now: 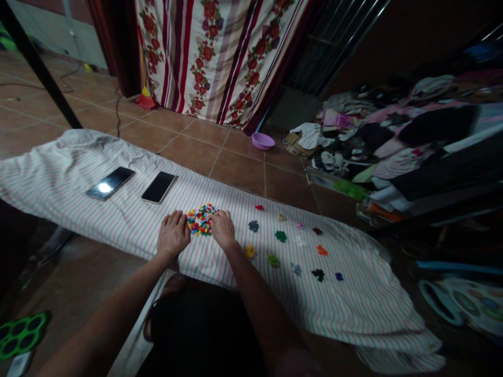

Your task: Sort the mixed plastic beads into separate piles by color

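A mixed pile of small multicoloured pieces (201, 220) lies on the striped cloth (165, 243). My left hand (173, 234) rests flat, palm down, against the pile's left side. At its right edge is my right hand (223, 229), with fingers bent together over the pieces; what they pinch is too small to make out. To the right, little single-colour heaps are spread apart: grey (253, 225), dark green (280, 236), yellow (250, 251), lime green (273, 260), orange (322, 250), red (259, 207), blue (339, 276) and several others.
Two phones (159, 187) lie on the cloth left of the pile, one with a bright reflection. Beyond on the tiled floor stand a purple basin (263, 141) and a floral curtain (208, 57). Clothes (377, 125) are heaped at the right.
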A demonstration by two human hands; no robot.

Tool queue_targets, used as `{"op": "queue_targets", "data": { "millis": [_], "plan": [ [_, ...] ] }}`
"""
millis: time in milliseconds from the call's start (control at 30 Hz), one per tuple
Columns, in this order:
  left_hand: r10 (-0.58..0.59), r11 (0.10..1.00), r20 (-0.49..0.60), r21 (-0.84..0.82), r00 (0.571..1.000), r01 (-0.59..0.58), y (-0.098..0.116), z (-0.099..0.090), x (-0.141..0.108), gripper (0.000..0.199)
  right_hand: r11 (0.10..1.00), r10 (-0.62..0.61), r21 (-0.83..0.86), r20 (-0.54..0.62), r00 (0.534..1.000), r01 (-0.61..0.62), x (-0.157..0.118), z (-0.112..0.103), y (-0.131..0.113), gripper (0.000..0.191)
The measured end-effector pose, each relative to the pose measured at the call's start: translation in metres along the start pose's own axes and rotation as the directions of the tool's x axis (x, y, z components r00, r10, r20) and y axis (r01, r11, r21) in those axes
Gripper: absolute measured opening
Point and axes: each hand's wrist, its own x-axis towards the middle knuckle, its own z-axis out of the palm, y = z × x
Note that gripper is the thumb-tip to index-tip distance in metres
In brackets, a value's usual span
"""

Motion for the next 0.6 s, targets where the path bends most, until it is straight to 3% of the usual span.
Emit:
{"op": "queue_targets", "data": {
  "millis": [233, 600],
  "plan": [
    [-0.001, 1.0, -0.016, 0.008, 1.0, 0.001, 0.0001, 0.0013, -0.0001, 0.039, 1.0, 0.009, -0.021, 0.033, 0.999, -0.008, 0.0013, -0.0014, -0.0045, 0.026],
    [-0.009, 1.0, 0.001, -0.011, 1.0, 0.009, 0.0002, 0.0014, -0.0007, 0.04, 0.993, -0.114, 0.009, 0.059, 0.992, 0.114, 0.0035, -0.0015, -0.0012, 0.023]
  ]
}}
